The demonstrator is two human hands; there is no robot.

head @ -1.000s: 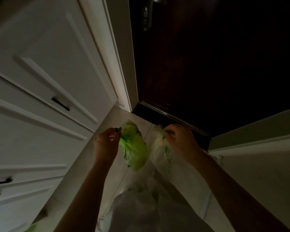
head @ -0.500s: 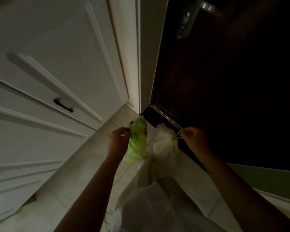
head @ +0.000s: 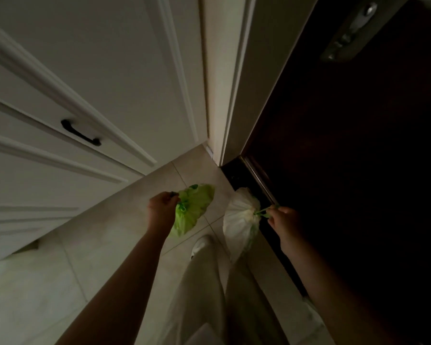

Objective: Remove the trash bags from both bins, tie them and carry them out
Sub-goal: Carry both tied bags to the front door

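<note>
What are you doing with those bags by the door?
A person is carrying out the trash. The left hand holds a tied green bag, and the right hand pinches the green ties of a white bag. Both bags hang above the tiled floor, right in front of a dark door that looks shut.

Dim all over; faint light catches the white cabinets (head: 90, 70) upper left, while the door (head: 358, 145) at right sinks into black. Wide-angle bending curves the edges, detail soft.
</note>
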